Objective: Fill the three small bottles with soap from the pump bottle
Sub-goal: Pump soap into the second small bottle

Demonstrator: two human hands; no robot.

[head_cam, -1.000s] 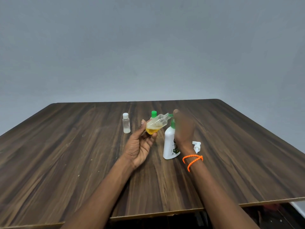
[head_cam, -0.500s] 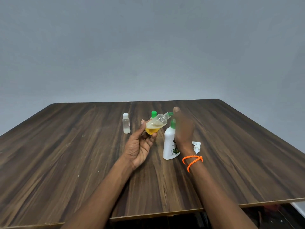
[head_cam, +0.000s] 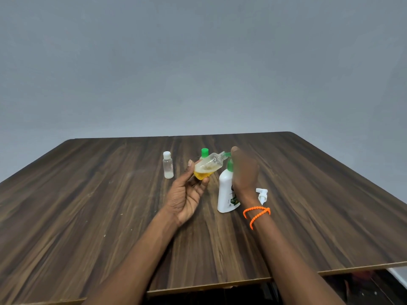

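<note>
My left hand (head_cam: 185, 199) grips a small clear bottle (head_cam: 209, 166) with yellow soap in its bottom. The bottle is tilted, its open neck at the green nozzle (head_cam: 228, 154) of the white pump bottle (head_cam: 225, 194). My right hand (head_cam: 244, 170), motion-blurred, presses down on the pump head from above and hides most of it. A small bottle with a green cap (head_cam: 204, 152) stands behind the held one, mostly hidden. A small clear bottle with a white cap (head_cam: 168, 165) stands to the left.
A loose white cap piece (head_cam: 262, 194) lies on the dark wooden table (head_cam: 88, 205), just right of the pump bottle. An orange band circles my right wrist. The table's front edge runs under my forearms, and a grey wall rises behind.
My right hand bobs slightly on the pump head. The held bottle and the other bottles stay where they were.
</note>
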